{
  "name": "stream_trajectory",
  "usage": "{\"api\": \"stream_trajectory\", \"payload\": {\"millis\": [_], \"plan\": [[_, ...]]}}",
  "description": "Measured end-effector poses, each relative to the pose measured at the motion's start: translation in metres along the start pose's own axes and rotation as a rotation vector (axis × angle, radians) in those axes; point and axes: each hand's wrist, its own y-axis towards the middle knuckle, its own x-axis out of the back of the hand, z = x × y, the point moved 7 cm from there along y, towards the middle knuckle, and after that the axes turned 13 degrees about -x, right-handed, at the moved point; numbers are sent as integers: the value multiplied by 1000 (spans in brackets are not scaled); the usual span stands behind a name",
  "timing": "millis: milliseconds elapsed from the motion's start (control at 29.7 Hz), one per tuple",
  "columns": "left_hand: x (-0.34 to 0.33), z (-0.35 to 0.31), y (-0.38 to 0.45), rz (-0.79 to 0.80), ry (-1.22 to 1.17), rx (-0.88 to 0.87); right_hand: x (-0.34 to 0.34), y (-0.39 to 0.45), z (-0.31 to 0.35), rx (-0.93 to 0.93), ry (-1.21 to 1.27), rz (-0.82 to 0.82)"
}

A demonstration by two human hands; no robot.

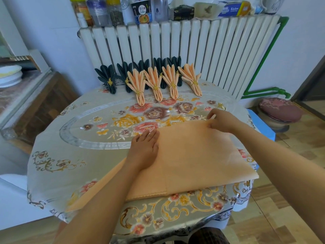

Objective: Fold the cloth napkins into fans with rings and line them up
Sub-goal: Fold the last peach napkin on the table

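Tablecloth (70, 155): floral, covered the round table nearest the camera.
Peach napkin (198, 155): lay flat on the near side, its front edge at the table's rim.
Left hand (145, 149): pressed flat on the napkin's left part, fingers straight.
Right hand (220, 120): pinched the napkin's far corner.
Peach fans (154, 81): four, ringed, lined up at the far edge.
Dark fans (108, 78): ringed, in a row behind them, by the radiator (175, 41).

A white radiator (179, 50) stands at upper centre against a pale wall (52, 32); wooden-pattern floor (290, 199) at lower right; a brown cabinet (35, 103) at left.
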Motion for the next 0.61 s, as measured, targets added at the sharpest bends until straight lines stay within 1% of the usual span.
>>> {"api": "stream_trajectory", "payload": {"millis": [101, 303, 471, 606], "plan": [[0, 5, -1, 10, -7, 15, 5, -17, -1, 31, 146, -22], [1, -1, -3, 19, -17, 9, 2, -90, 2, 120, 425, -145], [5, -3, -2, -7, -96, 16, -41, -139, 9, 201, 474, -186], [5, -3, -5, 11, -95, 17, -71, -159, 11, 247, 359, -205]]}}
